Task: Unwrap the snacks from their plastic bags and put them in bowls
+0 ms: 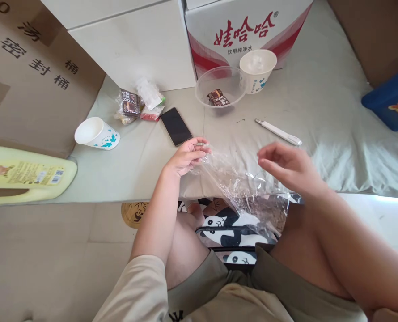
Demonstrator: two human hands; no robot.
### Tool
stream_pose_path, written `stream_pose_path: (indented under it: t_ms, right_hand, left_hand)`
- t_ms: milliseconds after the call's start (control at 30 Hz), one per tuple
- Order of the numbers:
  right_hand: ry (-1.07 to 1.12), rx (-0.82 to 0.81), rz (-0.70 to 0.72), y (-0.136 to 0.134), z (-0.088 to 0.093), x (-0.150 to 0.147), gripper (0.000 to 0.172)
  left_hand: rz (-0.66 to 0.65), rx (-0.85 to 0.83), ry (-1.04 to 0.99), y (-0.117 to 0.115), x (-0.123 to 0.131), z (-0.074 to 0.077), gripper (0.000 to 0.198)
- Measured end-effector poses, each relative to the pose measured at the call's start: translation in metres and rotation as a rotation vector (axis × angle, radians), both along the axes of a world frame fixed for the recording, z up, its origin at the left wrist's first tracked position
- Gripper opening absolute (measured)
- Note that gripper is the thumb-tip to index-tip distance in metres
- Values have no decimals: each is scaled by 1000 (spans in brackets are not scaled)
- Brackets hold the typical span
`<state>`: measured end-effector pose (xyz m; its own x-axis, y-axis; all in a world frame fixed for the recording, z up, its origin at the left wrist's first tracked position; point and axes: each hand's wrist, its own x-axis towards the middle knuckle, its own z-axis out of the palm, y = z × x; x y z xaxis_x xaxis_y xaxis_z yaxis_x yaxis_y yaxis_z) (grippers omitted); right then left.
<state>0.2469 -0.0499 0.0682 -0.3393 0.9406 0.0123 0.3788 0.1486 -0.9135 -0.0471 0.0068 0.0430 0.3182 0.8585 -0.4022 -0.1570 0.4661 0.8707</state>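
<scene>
Between my hands a crumpled clear plastic bag (239,188) hangs over the edge of the cloth-covered surface (145,170) and down toward my lap. One corner of it is pinched in the fingers of my left hand (190,155). My right hand (291,166) is raised at the bag's other side, thumb and fingers apart and somewhat blurred, with nothing visible in it. Beyond my left hand lies a dark-screened phone (176,126). A white utility knife (278,132) lies behind my right hand.
A clear plastic bowl (202,91) holds a brown cocoa packet (218,98), beside a paper cup (258,67). Another paper cup (98,134) leans at left near wrapped snacks (130,103). A yellow jug (31,172), cardboard box (44,94), white-red carton (219,40) and blue container (390,98) stand around.
</scene>
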Motion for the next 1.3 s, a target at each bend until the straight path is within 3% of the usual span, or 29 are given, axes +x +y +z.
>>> stream_pose_path:
  t_ms: [67, 133, 233, 300, 367, 433, 567, 733, 900, 1033, 1133, 1300]
  right_hand:
    - [106, 3, -67, 10, -10, -11, 45]
    - [132, -128, 89, 16, -18, -21, 63]
    - [95, -370, 314, 17, -21, -30, 38]
    - [172, -449, 337, 14, -18, -32, 32]
    - [321, -458, 239, 13, -16, -35, 37]
    - [442, -435, 77, 14, -17, -39, 41]
    - [448, -385, -163, 22, -26, -50, 45]
    - [354, -379, -221, 28, -34, -52, 38]
    - [367, -315, -273, 29, -38, -46, 28]
    - [359, -267, -289, 30, -40, -42, 16]
    - [395, -231, -327, 31, -41, -42, 13]
    - [578, -130, -376, 33, -39, -42, 23]
  left_hand:
    - [-81, -18, -47, -1, 8, 2, 43]
    - [-150, -25, -90, -2, 14, 6, 47]
    - [-153, -27, -121, -4, 18, 14, 49]
    - [-26, -11, -132, -4, 19, 18, 44]
    - [143, 29, -162, -6, 23, 19, 40]
    - [203, 45, -207, -8, 31, 14, 48]
    - [-19, -32, -238, -17, 51, -3, 57]
    - [-86, -41, -229, -18, 54, -10, 48]
    - [-58, 44, 79, -14, 51, -5, 23]
    - [-60, 64, 163, -12, 45, -6, 23]
    - [-63, 109, 112, -13, 39, -7, 25]
    - [61, 181, -108, -13, 39, -6, 12]
